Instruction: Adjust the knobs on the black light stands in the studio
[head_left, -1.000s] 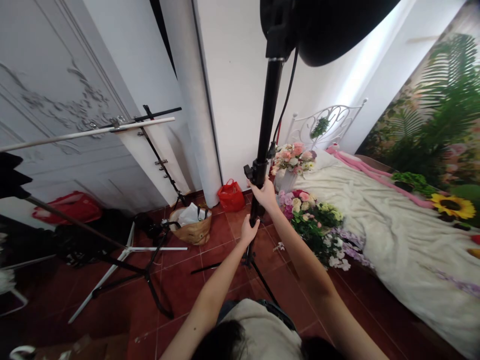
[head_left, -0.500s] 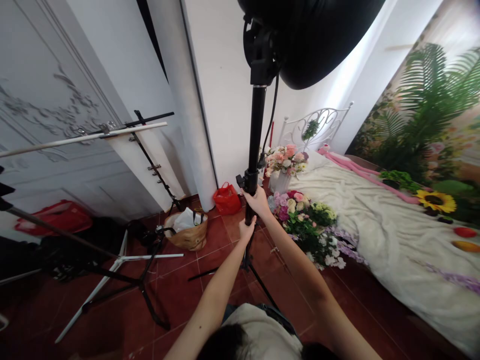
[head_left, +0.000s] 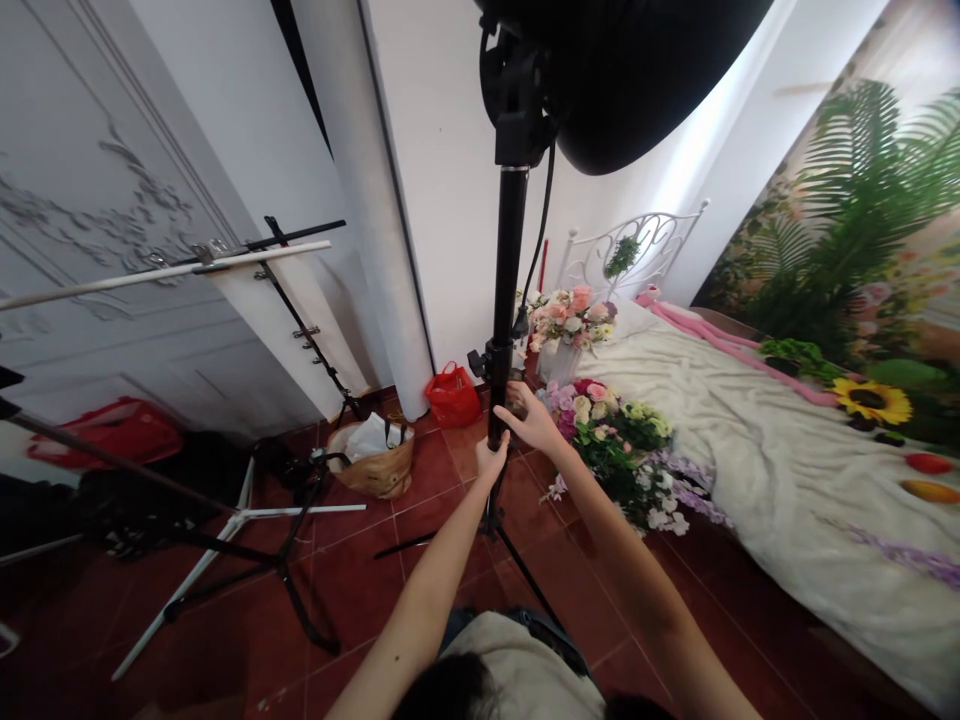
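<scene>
A black light stand (head_left: 510, 260) rises upright in front of me, its large dark lamp head (head_left: 645, 80) at the top and a cable hanging beside the pole. Wrapped round the pole's lower part is my left hand (head_left: 491, 460). Just above and to the right, my right hand (head_left: 534, 420) has its thumb and fingers apart, curved loosely beside the pole; its thumb tip overlaps the pole, and I cannot tell whether it touches. A clamp collar with a knob (head_left: 478, 364) sits on the pole above both hands. Tripod legs spread on the floor below.
At right stands a bed (head_left: 787, 480) with a cream cover, artificial flowers (head_left: 615, 450) beside it. To the left are a woven basket (head_left: 382, 465), a red bag (head_left: 452, 396), a white stand leg (head_left: 180, 590) and a crossbar (head_left: 270, 252). Red tiles cover the floor.
My right hand has loosened from the pole, moving slightly down and right with its fingers parted. The left hand keeps its hold. The pole has shifted slightly left in view.
</scene>
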